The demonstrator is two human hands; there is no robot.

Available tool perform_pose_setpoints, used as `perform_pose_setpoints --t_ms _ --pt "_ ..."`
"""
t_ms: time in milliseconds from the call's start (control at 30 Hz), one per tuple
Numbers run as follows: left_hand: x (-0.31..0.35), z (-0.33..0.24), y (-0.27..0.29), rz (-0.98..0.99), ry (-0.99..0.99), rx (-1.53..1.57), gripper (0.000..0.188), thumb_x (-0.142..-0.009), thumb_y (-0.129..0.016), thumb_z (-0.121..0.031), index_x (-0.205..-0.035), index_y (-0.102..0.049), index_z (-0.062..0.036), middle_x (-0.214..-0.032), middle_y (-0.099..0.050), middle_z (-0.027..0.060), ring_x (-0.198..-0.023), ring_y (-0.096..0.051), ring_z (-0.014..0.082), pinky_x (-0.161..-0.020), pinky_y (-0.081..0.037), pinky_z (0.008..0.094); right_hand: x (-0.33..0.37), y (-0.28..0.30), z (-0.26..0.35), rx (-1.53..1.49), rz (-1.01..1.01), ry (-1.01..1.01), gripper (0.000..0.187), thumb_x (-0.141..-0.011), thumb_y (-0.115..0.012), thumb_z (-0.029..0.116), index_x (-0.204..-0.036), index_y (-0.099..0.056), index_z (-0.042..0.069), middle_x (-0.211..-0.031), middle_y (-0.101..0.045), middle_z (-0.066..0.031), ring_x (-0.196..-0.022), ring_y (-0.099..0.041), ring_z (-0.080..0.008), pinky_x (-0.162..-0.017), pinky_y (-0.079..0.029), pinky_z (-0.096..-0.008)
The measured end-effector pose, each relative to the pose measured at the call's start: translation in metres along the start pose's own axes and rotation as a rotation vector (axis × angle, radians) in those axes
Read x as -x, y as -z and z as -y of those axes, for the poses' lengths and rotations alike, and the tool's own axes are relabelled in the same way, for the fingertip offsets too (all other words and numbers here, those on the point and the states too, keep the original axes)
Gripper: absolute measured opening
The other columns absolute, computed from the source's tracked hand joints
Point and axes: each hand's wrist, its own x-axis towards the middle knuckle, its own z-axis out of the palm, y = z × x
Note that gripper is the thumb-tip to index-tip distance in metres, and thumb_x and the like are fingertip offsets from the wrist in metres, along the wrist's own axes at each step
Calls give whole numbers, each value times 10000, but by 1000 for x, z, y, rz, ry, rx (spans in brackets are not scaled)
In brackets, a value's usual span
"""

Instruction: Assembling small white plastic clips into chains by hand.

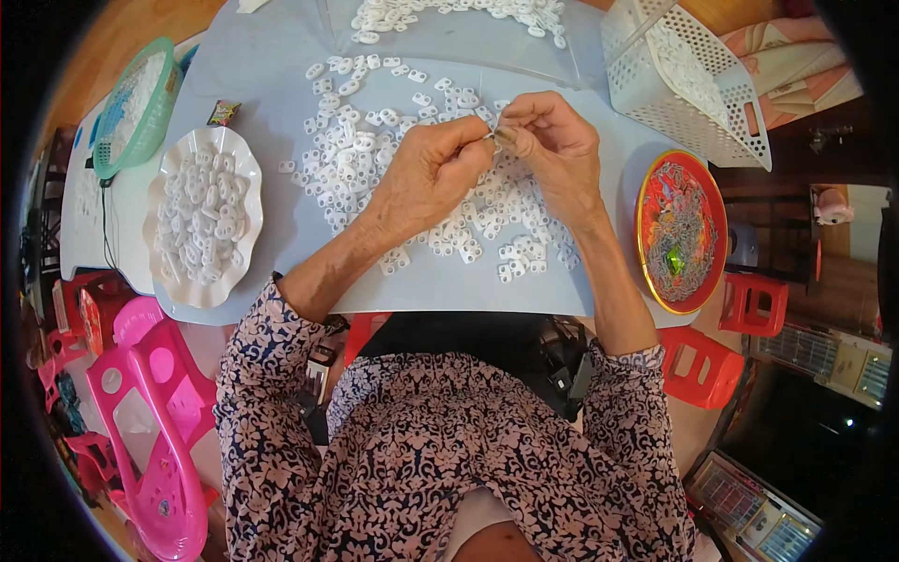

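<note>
Both hands meet above the middle of the pale blue surface. The left hand and the right hand are pinched closed together on one small white plastic piece, held just over the scattered heap of small white plastic pieces. Left lies a white scalloped plate full of such pieces; right, a round red tray; far right, a white perforated basket.

Pale blue table, centre to twelve o'clock, in bright even light. Pink plastic chair at eight o'clock; red plastic stools at four o'clock. Wooden floor showing at eleven o'clock, dark cabinet at two o'clock
</note>
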Motion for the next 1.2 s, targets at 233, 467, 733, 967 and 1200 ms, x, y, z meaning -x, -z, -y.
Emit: perform_pose_setpoints --t_ms 233,467,733,967,1200 --pt "-3 3 -1 -127 -125 -239 160 -868 -484 -91 -750 -490 17 -579 -408 54 -547 -378 89 -489 -345 281 0 -5 -10 38 -77 -75 150 -863 -652 66 -993 -626 -3 -803 -609 9 -731 -539 -51 -664 -444 -179" --pt "-5 -1 5 9 61 32 223 -893 -451 -136 -720 -530 -18 -598 -472 -21 -573 -406 58 -521 -334 237 0 5 0 38 -13 -132 123 -877 -633 70 -973 -649 -5 -815 -626 0 -711 -528 -49 -634 -432 -185" --pt "-5 3 6 50 52 20 224 -887 -470 -125 -697 -524 -18 -595 -475 -17 -577 -404 49 -525 -335 232 1 5 3 131 20 -118 116 -879 -641 106 -888 -636 -10 -739 -616 9 -655 -512 -45 -584 -417 -187" --pt "-1 -7 -4 -71 -67 -65 207 -889 -514 -128 -727 -519 1 -596 -480 -6 -577 -411 62 -526 -365 245 3 -6 5 154 -112 -41 165 -888 -640 146 -835 -619 -9 -707 -604 24 -636 -501 -37 -573 -418 -191" --pt "-4 -2 2 -34 9 -3 200 -891 -493 -126 -736 -532 -6 -620 -506 -7 -593 -430 56 -531 -360 236 0 -1 8 132 -63 -94 150 -894 -625 127 -899 -639 -22 -735 -620 1 -661 -526 -47 -594 -432 -194"
